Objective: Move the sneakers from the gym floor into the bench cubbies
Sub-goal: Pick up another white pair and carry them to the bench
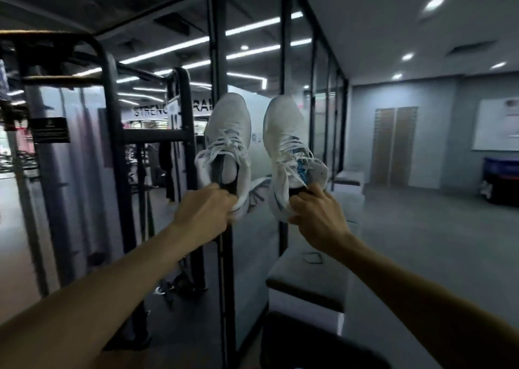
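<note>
I hold two white sneakers in the air in front of me, toes pointing up and away. My left hand grips the heel collar of the left sneaker. My right hand pinches the heel collar of the right sneaker, which has blue trim by the tongue. Both have loose white laces. A dark padded bench runs along the glass wall below my right arm; its cubbies are not visible.
A black steel gym rack stands at left. A glass partition with black posts is straight ahead. White boxes sit farther along the wall. Grey gym floor stretches to the right, with a dark bin at the far right.
</note>
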`<act>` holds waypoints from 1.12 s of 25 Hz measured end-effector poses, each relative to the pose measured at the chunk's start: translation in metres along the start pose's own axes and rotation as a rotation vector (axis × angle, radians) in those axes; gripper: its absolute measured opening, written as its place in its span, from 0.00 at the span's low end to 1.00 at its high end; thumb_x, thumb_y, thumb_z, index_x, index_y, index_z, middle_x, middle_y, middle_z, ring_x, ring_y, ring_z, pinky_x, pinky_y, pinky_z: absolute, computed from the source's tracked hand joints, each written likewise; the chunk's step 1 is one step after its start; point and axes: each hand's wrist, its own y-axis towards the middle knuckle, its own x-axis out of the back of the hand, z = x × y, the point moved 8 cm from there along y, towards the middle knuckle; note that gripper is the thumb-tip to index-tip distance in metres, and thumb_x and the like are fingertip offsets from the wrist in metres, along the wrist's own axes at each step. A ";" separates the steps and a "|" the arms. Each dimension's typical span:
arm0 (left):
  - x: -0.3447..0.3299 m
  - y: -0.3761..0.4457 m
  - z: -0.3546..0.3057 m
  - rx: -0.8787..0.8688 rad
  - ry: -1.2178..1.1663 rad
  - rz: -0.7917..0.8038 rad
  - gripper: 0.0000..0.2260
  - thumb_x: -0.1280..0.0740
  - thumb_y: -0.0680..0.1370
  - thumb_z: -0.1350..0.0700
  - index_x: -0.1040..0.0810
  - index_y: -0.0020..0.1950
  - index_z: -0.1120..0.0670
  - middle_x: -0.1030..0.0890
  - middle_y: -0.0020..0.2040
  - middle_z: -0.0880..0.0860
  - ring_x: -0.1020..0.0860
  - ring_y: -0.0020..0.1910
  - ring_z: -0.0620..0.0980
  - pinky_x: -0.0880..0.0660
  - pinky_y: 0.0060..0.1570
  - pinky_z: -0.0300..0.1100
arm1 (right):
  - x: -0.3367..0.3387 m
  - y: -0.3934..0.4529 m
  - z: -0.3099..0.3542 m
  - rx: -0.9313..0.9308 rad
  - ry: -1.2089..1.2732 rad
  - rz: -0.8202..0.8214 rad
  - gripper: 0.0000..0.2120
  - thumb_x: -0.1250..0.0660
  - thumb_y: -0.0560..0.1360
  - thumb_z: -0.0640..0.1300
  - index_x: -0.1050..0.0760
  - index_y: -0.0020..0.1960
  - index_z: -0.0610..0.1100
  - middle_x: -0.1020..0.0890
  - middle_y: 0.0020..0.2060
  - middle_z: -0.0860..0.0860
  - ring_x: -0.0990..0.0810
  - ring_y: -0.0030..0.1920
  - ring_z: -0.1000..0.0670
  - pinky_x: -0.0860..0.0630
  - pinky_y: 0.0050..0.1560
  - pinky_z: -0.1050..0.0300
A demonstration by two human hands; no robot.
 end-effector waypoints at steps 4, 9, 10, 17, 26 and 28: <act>0.007 0.073 -0.144 -0.106 -0.094 -0.051 0.07 0.33 0.76 0.50 0.26 0.42 0.52 0.22 0.44 0.49 0.23 0.47 0.51 0.35 0.33 0.42 | 0.071 -0.078 -0.131 -0.111 -0.156 0.021 0.12 0.24 0.60 0.38 0.27 0.35 0.46 0.20 0.34 0.50 0.25 0.45 0.43 0.29 0.35 0.54; 0.013 0.144 -0.339 -0.189 -0.265 -0.064 0.03 0.36 0.75 0.57 0.26 0.41 0.52 0.21 0.46 0.53 0.24 0.49 0.56 0.33 0.36 0.44 | 0.162 -0.191 -0.295 -0.225 -0.310 0.098 0.11 0.25 0.60 0.38 0.24 0.37 0.47 0.18 0.37 0.52 0.24 0.47 0.43 0.26 0.37 0.53; 0.015 0.157 -0.379 -0.205 -0.293 -0.080 0.02 0.36 0.75 0.59 0.24 0.43 0.54 0.20 0.47 0.54 0.23 0.49 0.57 0.32 0.37 0.45 | 0.181 -0.214 -0.327 -0.252 -0.350 0.114 0.10 0.25 0.60 0.39 0.24 0.37 0.47 0.18 0.37 0.52 0.24 0.48 0.43 0.26 0.37 0.53; 0.014 0.250 -0.594 -0.327 -0.415 -0.098 0.05 0.37 0.72 0.61 0.23 0.45 0.54 0.21 0.46 0.55 0.22 0.48 0.57 0.28 0.37 0.46 | 0.270 -0.322 -0.504 -0.451 -0.460 0.131 0.08 0.29 0.61 0.36 0.25 0.37 0.44 0.18 0.38 0.47 0.25 0.51 0.40 0.29 0.37 0.52; -0.058 0.395 -0.776 -0.436 -0.392 -0.121 0.07 0.37 0.73 0.60 0.23 0.49 0.52 0.21 0.49 0.53 0.23 0.51 0.54 0.33 0.38 0.43 | 0.262 -0.389 -0.718 -0.577 -0.603 0.150 0.08 0.27 0.61 0.35 0.25 0.36 0.43 0.18 0.37 0.46 0.23 0.46 0.39 0.29 0.35 0.53; -0.082 0.439 -0.811 -0.457 -0.433 -0.116 0.07 0.37 0.72 0.60 0.24 0.47 0.52 0.21 0.49 0.53 0.23 0.51 0.54 0.29 0.41 0.46 | 0.251 -0.393 -0.773 -0.606 -0.613 0.160 0.07 0.28 0.63 0.36 0.24 0.37 0.43 0.18 0.39 0.46 0.23 0.46 0.40 0.29 0.37 0.52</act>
